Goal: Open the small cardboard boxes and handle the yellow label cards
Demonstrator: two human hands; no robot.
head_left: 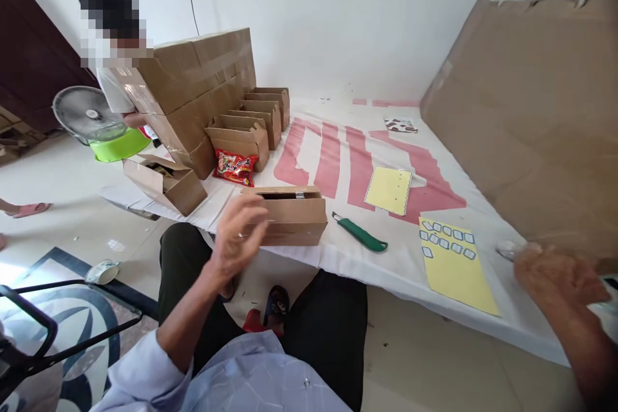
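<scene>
A small brown cardboard box (294, 222) stands near the table's front edge, its top slightly open with something silvery in the gap. My left hand (237, 235) is at its left end, fingers curved and apart, holding nothing; contact with the box is hard to tell. Far to the right, my right hand (555, 273) is blurred, its fingers curled at the table's edge. A shiny clear object (509, 249) shows at those fingertips, too smeared to name. A green utility knife (361, 234) lies right of the box, blade end toward it.
Open cartons (241, 141) line up before stacked boxes (193, 77), with a red packet (235, 167) beside them. Another open box (167, 183) sits left. Yellow sheets (454, 270) lie right; a large cardboard panel (531, 116) stands behind. A person (113, 87) is beyond the stack.
</scene>
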